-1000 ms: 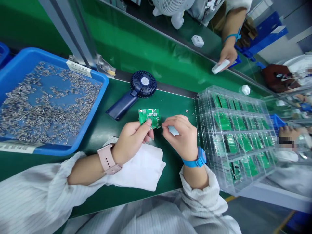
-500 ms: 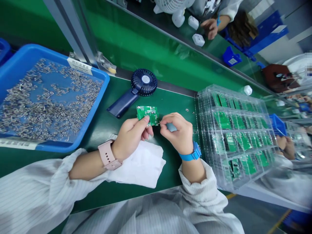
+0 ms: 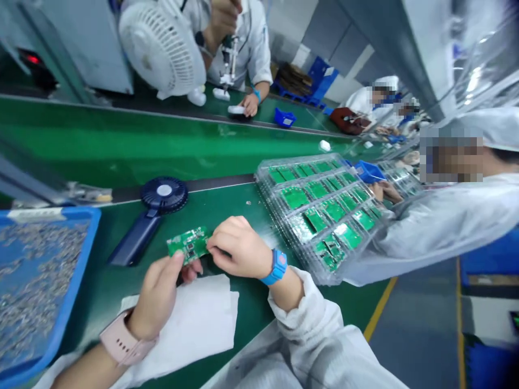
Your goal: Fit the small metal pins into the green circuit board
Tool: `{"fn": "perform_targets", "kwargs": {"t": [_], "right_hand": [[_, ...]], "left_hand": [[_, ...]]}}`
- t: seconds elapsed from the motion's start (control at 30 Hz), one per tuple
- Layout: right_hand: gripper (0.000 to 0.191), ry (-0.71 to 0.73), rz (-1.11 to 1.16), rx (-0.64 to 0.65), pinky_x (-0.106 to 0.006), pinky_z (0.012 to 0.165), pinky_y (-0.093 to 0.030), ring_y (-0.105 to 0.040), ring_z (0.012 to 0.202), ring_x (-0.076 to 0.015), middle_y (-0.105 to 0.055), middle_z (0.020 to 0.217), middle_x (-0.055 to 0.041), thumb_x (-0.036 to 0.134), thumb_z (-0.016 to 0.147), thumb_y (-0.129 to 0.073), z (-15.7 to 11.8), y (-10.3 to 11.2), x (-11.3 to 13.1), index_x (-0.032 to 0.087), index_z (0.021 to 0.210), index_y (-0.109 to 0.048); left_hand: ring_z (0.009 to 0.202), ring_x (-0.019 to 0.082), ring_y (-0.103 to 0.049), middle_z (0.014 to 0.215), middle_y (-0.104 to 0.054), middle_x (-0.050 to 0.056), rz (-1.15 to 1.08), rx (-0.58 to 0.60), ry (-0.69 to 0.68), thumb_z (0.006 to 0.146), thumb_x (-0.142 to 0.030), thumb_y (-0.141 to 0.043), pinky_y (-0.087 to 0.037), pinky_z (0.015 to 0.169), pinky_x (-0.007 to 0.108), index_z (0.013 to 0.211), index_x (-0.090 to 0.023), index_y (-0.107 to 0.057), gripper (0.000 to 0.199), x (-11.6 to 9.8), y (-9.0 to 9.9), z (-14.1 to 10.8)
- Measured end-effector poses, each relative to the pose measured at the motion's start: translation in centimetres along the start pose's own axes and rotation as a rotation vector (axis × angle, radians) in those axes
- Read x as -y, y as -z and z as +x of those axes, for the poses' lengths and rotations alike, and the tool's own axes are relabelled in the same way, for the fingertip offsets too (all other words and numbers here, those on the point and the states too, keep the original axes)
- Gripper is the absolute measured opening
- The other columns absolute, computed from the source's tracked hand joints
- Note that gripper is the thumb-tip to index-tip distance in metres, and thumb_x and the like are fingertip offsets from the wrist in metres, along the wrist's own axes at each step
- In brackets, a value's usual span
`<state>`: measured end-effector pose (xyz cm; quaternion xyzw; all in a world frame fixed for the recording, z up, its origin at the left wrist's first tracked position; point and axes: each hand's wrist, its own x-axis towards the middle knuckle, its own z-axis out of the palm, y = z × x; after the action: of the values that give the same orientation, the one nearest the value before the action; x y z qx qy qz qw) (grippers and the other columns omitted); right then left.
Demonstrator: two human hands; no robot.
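A green circuit board [image 3: 188, 244] with small soldered parts sits tilted between my hands. My left hand [image 3: 158, 294] grips its lower edge with thumb and fingers. My right hand [image 3: 239, 248] presses its fingertips against the board's right edge, and anything small in them is hidden. A folded white cloth [image 3: 190, 324] lies under my left wrist. A pink watch [image 3: 124, 340] circles that wrist, and a blue wristband [image 3: 276, 267] circles my right one.
A blue tray [image 3: 52, 270] of metal clips stands to my left, and a navy handheld fan [image 3: 156, 210] lies beyond the board. To the right is a clear stacked rack [image 3: 320, 210] of green boards. Co-workers [image 3: 446, 227] sit along the green bench.
My head has turned, swinging the whole scene and showing more co-workers. The board is tilted differently, and my right hand has closed in against its edge.
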<state>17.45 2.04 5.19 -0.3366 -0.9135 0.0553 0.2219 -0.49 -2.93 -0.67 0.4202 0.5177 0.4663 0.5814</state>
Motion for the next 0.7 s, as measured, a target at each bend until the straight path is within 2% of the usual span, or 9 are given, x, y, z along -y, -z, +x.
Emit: {"fn": "perform_targets", "kwargs": {"t": [0.1, 0.17, 0.3, 0.37, 0.43, 0.5, 0.7], "right_hand": [[0.012, -0.065, -0.090, -0.036, -0.038, 0.074, -0.049, -0.059, 0.079, -0.0180, -0.066, 0.081, 0.0009, 0.016, 0.087, -0.050, -1.9, 3.0, 1.8, 0.027, 0.085, -0.054], [0.013, -0.158, -0.064, -0.088, -0.039, 0.073, -0.048, -0.059, 0.078, -0.0189, -0.065, 0.080, -0.0004, 0.013, 0.086, -0.051, -4.1, 5.6, 2.6, 0.025, 0.089, -0.055], [0.010, -0.501, -0.025, -0.303, -0.034, 0.073, -0.048, -0.059, 0.080, -0.0178, -0.063, 0.081, -0.0014, 0.015, 0.087, -0.053, -8.7, 10.3, 1.7, 0.023, 0.087, -0.059], [0.008, -0.715, -0.085, -0.327, -0.032, 0.072, -0.046, -0.059, 0.078, -0.0171, -0.063, 0.080, -0.0017, 0.019, 0.086, -0.054, -10.5, 11.8, 0.3, 0.021, 0.083, -0.060], [0.009, -0.885, -0.112, -0.291, -0.030, 0.070, -0.045, -0.059, 0.076, -0.0167, -0.064, 0.080, -0.0018, 0.021, 0.085, -0.053, -11.7, 12.5, -1.3, 0.020, 0.082, -0.061], [0.011, -0.974, -0.122, -0.226, -0.029, 0.068, -0.043, -0.059, 0.074, -0.0166, -0.065, 0.078, -0.0016, 0.023, 0.084, -0.052, -12.2, 12.5, -2.7, 0.019, 0.079, -0.061], [0.014, -1.052, -0.192, -0.038, -0.027, 0.061, -0.037, -0.057, 0.066, -0.0160, -0.064, 0.068, -0.0007, 0.023, 0.082, -0.051, -11.3, 11.4, -4.6, 0.020, 0.076, -0.063]], "left_hand": [[0.059, 0.020, -0.054, 0.060, -0.063, 0.006, 0.083, 0.074, -0.091, 0.088, -0.066, -0.038, -0.044, 0.059, 0.032, 0.069, -0.018, -0.069, 0.060, -0.1, 0.3, -0.2], [0.059, 0.021, -0.053, 0.057, -0.062, 0.006, 0.149, 0.110, -0.139, 0.088, -0.068, -0.032, -0.042, 0.059, 0.032, 0.067, -0.020, -0.070, 0.065, -0.5, 0.3, -0.3], [0.058, 0.020, -0.052, 0.057, -0.061, 0.005, 0.200, 0.126, -0.143, 0.090, -0.065, -0.031, -0.040, 0.058, 0.031, 0.067, -0.020, -0.071, 0.064, -1.1, 0.1, -0.2], [0.058, 0.019, -0.052, 0.057, -0.060, 0.005, 0.200, 0.121, -0.136, 0.090, -0.064, -0.033, -0.040, 0.059, 0.031, 0.067, -0.019, -0.070, 0.063, -1.2, 0.0, -0.1], [0.057, 0.019, -0.051, 0.056, -0.060, 0.005, 0.203, 0.119, -0.139, 0.089, -0.064, -0.034, -0.041, 0.059, 0.031, 0.066, -0.019, -0.070, 0.062, -1.1, -0.1, 0.0], [0.058, 0.019, -0.051, 0.057, -0.060, 0.004, 0.209, 0.116, -0.134, 0.089, -0.063, -0.035, -0.041, 0.059, 0.031, 0.066, -0.019, -0.070, 0.060, -1.0, -0.1, 0.0], [0.059, 0.018, -0.052, 0.058, -0.060, 0.003, 0.211, 0.107, -0.114, 0.090, -0.060, -0.038, -0.041, 0.059, 0.030, 0.068, -0.020, -0.070, 0.055, -0.7, 0.2, -0.1]]}}
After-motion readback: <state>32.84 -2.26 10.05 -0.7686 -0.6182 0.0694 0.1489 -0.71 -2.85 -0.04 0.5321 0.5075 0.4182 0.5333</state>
